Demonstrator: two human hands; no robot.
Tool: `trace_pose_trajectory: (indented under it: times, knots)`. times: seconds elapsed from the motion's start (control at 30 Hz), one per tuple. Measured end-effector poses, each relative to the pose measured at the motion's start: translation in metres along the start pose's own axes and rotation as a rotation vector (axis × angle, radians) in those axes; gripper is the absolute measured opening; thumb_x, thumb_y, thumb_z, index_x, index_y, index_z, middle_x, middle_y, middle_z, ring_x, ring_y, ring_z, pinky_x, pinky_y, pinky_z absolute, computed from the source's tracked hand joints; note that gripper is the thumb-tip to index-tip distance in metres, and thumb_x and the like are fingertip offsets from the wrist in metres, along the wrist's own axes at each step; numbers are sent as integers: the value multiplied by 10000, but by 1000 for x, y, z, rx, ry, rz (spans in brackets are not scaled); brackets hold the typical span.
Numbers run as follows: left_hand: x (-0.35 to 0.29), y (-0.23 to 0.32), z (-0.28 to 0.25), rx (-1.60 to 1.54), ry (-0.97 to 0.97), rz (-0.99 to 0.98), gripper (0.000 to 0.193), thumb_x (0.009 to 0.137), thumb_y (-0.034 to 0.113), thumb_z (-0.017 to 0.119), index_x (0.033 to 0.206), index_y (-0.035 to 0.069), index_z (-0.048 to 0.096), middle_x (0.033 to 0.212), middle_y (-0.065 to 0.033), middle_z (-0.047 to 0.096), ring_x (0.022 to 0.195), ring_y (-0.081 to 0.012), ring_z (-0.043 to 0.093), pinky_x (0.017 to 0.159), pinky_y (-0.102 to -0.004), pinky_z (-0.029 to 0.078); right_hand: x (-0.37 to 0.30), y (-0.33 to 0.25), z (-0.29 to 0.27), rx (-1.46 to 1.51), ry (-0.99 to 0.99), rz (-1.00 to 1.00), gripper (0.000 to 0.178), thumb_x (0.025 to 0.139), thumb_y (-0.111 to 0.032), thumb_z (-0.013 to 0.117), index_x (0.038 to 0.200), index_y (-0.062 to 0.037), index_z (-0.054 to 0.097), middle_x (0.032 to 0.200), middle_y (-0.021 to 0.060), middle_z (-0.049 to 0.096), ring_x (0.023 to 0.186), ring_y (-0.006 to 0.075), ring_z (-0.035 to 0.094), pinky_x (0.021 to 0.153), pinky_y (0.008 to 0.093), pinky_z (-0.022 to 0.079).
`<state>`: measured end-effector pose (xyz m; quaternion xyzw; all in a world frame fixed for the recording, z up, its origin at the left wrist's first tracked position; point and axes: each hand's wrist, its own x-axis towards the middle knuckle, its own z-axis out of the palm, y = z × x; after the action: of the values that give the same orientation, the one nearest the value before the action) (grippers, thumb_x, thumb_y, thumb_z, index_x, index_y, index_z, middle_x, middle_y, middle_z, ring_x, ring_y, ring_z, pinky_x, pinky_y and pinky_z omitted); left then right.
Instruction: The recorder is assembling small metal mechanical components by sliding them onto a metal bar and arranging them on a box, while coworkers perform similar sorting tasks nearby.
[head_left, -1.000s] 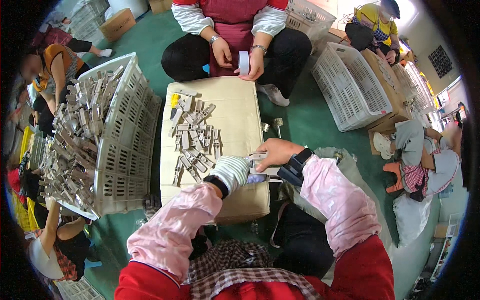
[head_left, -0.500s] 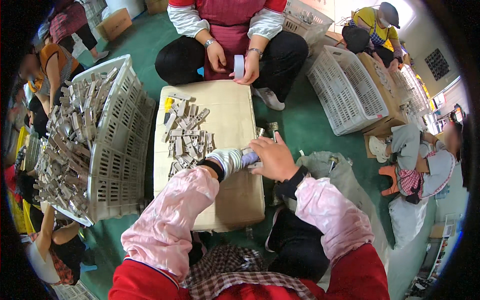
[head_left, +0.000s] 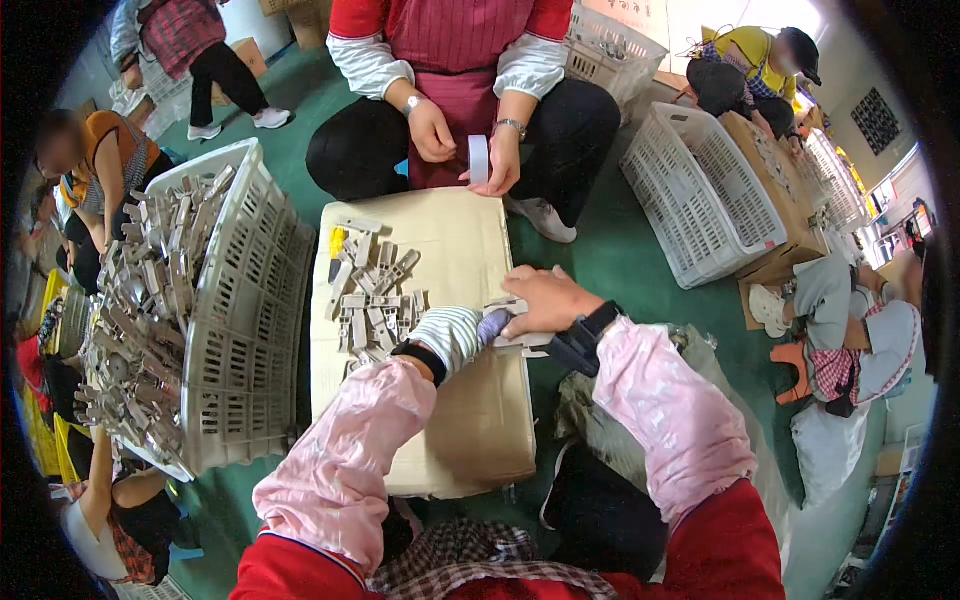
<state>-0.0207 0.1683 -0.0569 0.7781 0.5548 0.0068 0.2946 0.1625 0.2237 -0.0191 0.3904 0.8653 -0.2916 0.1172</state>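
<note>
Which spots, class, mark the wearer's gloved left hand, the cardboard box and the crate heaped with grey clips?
Left hand (head_left: 455,334): head view, on its striped, gloved back.
Cardboard box (head_left: 460,255): head view, on its bare upper surface.
Crate (head_left: 243,345): head view, on its slotted side wall.

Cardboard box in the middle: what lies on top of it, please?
Greyish clips and a small yellow item lie on the cardboard box; whatever the left pink sleeve covers cannot be seen.

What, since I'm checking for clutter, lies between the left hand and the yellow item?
Clips lie piled on the cardboard between the left hand and the yellow item, as the head view shows.
</note>
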Motion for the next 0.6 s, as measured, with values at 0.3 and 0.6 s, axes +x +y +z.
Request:
trace_pose_trajectory:
  times: [0.3, 0.6]
  knots:
    - [10, -13, -9, -90, 79, 0, 487, 925, 470, 327, 994, 92, 625, 838, -220, 634, 813, -384, 611, 743, -444, 459, -13, -24, -3, -225, 334, -59, 672, 581, -390, 790, 1155, -115, 576, 1117, 58, 603, 1109, 241, 534, 1058, 597, 197]
    - [2, -6, -11, -171, 236, 64, 398, 928, 400, 383, 1097, 107, 593, 918, -223, 628, 886, -389, 599, 777, -426, 451, 37, -4, -49, 138, -274, 96, 700, 532, -364, 808, 1148, -87, 620, 1060, 125, 653, 1019, 277, 602, 981, 375, 394]
